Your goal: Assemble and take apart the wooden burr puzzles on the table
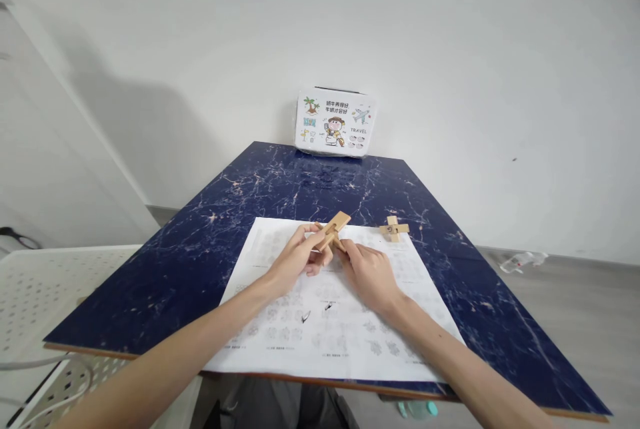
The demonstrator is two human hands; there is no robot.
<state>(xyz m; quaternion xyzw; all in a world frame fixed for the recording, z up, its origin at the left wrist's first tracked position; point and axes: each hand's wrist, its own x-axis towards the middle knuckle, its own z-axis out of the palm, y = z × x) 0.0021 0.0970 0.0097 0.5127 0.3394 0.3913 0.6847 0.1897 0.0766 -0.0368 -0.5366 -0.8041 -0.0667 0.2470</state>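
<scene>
Over a printed paper sheet point(340, 342), both hands are on a light wooden block assembly point(340, 220) made of notched, crossing pieces, held tilted. My left hand point(300, 257) pinches it from the left with thumb and fingers. My right hand point(371, 272) has its fingers closed on the lower right end of the assembly, and its palm is turned down. Part of the wood is hidden by the fingers. A second cross-shaped wooden assembly point(393, 230) rests on the sheet's far right corner. Two small shiny pieces, one a ring-like bit point(306, 316), lie on the paper near me.
The dark blue marbled table point(200, 229) reaches to the wall. A white printed case point(334, 122) leans upright at its far edge. White perforated shelving point(45, 282) stands at left. Clear plastic point(523, 261) and a teal-capped bottle point(420, 409) are on the floor.
</scene>
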